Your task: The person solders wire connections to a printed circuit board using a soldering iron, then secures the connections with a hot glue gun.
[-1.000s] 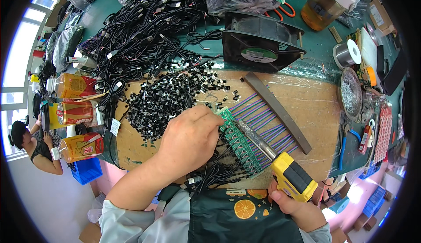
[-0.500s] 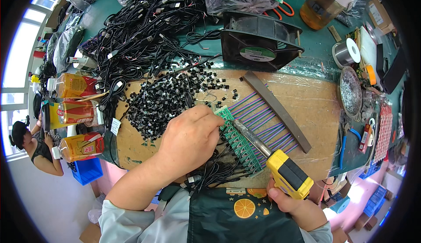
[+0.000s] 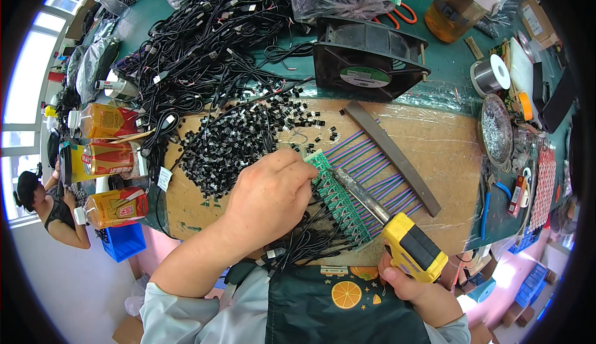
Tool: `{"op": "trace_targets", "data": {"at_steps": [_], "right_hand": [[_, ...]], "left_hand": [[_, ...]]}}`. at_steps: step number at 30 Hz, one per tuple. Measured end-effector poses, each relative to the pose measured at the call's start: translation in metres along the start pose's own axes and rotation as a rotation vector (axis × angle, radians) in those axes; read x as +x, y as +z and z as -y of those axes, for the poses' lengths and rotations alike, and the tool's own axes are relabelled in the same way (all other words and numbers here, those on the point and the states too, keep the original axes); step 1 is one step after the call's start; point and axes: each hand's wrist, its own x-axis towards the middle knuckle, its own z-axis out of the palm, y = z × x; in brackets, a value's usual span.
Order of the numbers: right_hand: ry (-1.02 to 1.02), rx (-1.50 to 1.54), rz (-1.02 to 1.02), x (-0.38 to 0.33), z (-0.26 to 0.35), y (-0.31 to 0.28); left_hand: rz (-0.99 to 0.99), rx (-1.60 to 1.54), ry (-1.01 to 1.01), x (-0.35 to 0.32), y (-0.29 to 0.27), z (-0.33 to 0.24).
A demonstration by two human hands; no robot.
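A green circuit-board panel point(image 3: 341, 202) lies slantwise on the brown work board, with purple and blue wires point(image 3: 363, 158) running from its far side. My left hand point(image 3: 270, 189) is closed in a pinch over the panel's upper end; whatever sits between the fingertips is hidden. A yellow-and-black soldering gun point(image 3: 413, 248) is in my right hand point(image 3: 406, 285), which grips it from below. Its metal barrel slants up and left, the tip at the panel close to my left fingertips. Black cables point(image 3: 304, 244) bunch along the panel's near side.
Small black three-legged components point(image 3: 230, 148) are heaped to the left. A dark bar point(image 3: 394, 158) lies across the wires. Behind stand a black fan point(image 3: 369, 58) and a cable pile point(image 3: 205, 33). Solder wire point(image 3: 490, 75) and a metal dish point(image 3: 495, 128) are at right. Someone sits far left.
The soldering gun has shifted slightly to the right, its tip moving a little away from my left fingertips. My left hand stays almost in place.
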Motion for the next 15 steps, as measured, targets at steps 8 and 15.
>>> {"op": "trace_targets", "data": {"at_steps": [8, 15], "right_hand": [[-0.053, 0.015, -0.028, 0.002, 0.002, 0.003], [-0.061, 0.033, -0.026, 0.006, 0.008, 0.006]], "left_hand": [[0.011, 0.002, -0.014, 0.000, 0.000, 0.000], [-0.001, -0.004, -0.007, 0.000, 0.001, 0.000]]}}
